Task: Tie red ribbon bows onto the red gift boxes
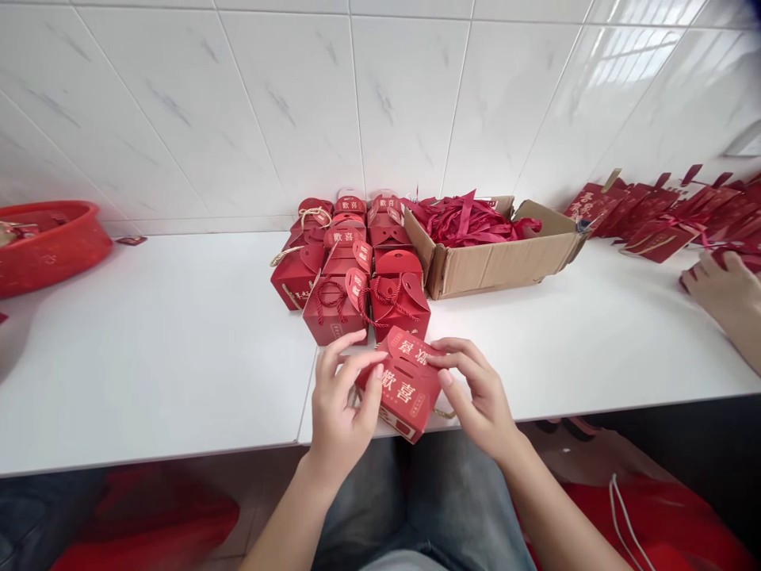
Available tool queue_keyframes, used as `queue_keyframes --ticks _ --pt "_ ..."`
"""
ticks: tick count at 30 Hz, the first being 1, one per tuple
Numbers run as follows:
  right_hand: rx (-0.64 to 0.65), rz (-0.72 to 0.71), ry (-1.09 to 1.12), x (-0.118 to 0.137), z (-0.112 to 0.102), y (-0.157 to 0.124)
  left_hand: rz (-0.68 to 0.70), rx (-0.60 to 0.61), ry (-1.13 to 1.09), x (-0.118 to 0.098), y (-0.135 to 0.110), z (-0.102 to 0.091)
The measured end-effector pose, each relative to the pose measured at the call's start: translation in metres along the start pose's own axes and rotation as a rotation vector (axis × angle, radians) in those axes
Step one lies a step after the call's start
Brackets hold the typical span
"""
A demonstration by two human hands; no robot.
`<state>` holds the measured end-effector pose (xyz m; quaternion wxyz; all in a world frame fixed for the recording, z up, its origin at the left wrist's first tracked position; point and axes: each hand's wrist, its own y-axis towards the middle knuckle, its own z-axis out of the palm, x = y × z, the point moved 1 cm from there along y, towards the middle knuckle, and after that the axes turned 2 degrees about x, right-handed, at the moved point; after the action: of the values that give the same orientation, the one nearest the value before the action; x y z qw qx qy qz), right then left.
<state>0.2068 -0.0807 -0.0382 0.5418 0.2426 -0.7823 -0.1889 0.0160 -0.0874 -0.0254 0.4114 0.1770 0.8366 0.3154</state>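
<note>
Both my hands hold one small red gift box (406,387) with gold characters, just above the front edge of the white table (178,349). My left hand (340,400) grips its left side, thumb and fingers curled round it. My right hand (476,388) pinches the top flap from the right. Behind the box stands a cluster of several finished red gift boxes (350,266) with rope handles.
A cardboard carton (499,258) full of red ribbons sits behind right. Flat red box blanks (666,210) lie at the far right, where another person's hand (728,297) rests. A red basin (47,242) stands at the far left. White tiled wall behind.
</note>
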Motion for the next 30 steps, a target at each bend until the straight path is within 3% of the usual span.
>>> queue_keyframes --ticks 3,9,12,13,17,21,23,26,30 --pt "-0.033 -0.076 -0.130 0.005 0.001 -0.009 0.038 0.000 0.128 -0.011 -0.001 -0.008" --pt "0.018 -0.228 -0.300 0.022 -0.003 -0.019 0.128 0.312 0.230 -0.022 -0.017 -0.005" --pt "0.073 -0.306 -0.356 0.022 -0.024 0.012 0.122 0.326 0.237 -0.017 -0.021 -0.002" --pt "0.014 -0.286 -0.382 0.018 -0.034 0.032 0.118 0.326 0.225 -0.015 -0.021 -0.002" --pt "-0.285 -0.029 -0.653 -0.020 -0.081 0.142 0.096 0.354 0.189 -0.012 -0.021 -0.003" --pt "-0.222 0.486 -0.692 -0.068 -0.107 0.232 0.071 0.363 0.183 -0.012 -0.019 -0.003" --pt "-0.205 0.591 -0.655 -0.085 -0.109 0.252 0.061 0.364 0.177 -0.012 -0.019 -0.002" --pt "-0.236 0.661 -0.589 -0.099 -0.104 0.261 0.047 0.360 0.165 -0.012 -0.019 -0.002" --pt "-0.303 0.660 -0.477 -0.087 -0.110 0.266 0.042 0.351 0.154 -0.012 -0.019 -0.001"
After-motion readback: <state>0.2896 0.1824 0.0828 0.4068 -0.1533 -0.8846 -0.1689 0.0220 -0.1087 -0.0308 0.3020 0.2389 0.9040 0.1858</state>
